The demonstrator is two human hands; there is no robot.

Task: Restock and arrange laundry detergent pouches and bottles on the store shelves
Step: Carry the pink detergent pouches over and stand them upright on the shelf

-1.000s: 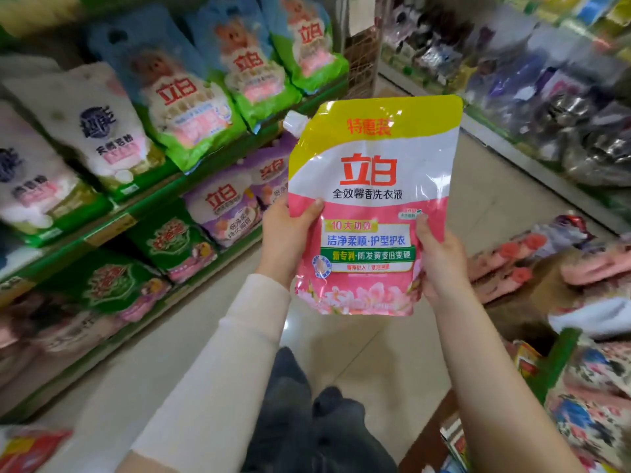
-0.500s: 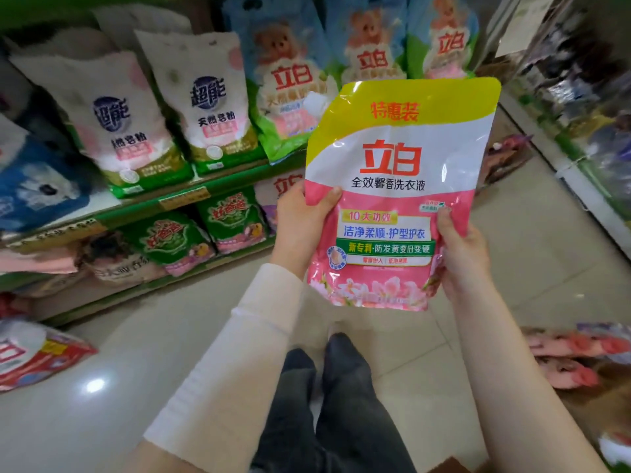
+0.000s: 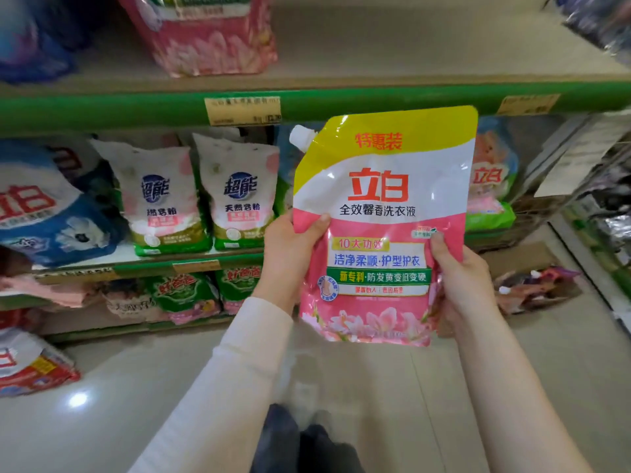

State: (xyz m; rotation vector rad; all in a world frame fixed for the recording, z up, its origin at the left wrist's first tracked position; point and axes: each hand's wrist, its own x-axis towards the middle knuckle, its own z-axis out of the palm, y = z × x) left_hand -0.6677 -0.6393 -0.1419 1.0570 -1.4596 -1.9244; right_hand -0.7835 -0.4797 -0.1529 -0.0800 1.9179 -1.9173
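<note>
**Desk:** What are the fingers doing?

**Me:** On my feed the left thumb [image 3: 319, 221] lies flat on the front of the pink detergent pouch [image 3: 382, 213], at its left edge. The right thumb [image 3: 437, 240] does the same at the right edge. The other fingers are behind the pouch, so I cannot tell how they lie. Each hand pinches one side, thumb in front.

**Desk:** Why both hands?

**Me:** I judge it to be a soft bag full of liquid, which would sag and fold if gripped on one side only. The left hand [image 3: 290, 247] and right hand [image 3: 457, 278] take it at mid-height. That holds it upright with the label facing me and the white spout cap [image 3: 300, 136] at the upper left.

**Desk:** Where is it against the shelving?

**Me:** It is in the air in front of the shelving, touching nothing. Its top overlaps the green edge of the upper shelf [image 3: 341, 104], just right of a price tag [image 3: 242, 110]. A pink pouch on that shelf [image 3: 211, 39] stands further left. It is blurred, but it is probably the same product, and there is bare board to its right. I take that gap as the destination.

**Desk:** What does the next move need?

**Me:** I would lift it clear of the green edge, then set it on its base beside the other, label outward. The cap could snag on the way up, and the bag may slump forward if it lands off its base.
</note>
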